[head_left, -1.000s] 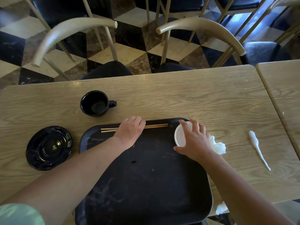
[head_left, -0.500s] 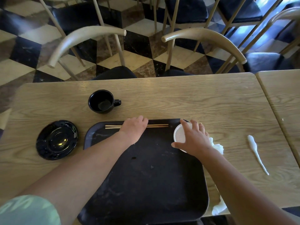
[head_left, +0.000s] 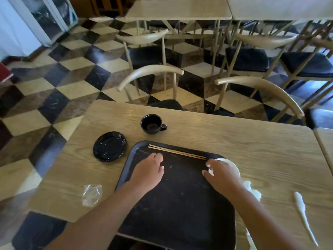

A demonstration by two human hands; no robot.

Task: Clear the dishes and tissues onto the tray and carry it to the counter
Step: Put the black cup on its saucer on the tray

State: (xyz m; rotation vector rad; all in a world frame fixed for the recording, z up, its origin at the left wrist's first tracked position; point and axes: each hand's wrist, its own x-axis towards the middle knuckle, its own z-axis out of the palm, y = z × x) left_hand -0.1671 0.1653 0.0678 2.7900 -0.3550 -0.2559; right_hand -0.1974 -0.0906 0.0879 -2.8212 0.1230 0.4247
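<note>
chopsticks [head_left: 177, 153] on tray [head_left: 180, 213] (far edge), saucer [head_left: 109, 146] left

my left forearm [head_left: 108, 212] and my right forearm [head_left: 261, 215] are bare and reach forward from the bottom corners, angled toward each other. my left hand [head_left: 148, 171] lies palm down, fingers loosely bent and close together, holding nothing. my right hand [head_left: 222, 175] is palm down too, fingers curled over the rim of the small white dish [head_left: 233, 166], thumb out toward my left hand.
</note>
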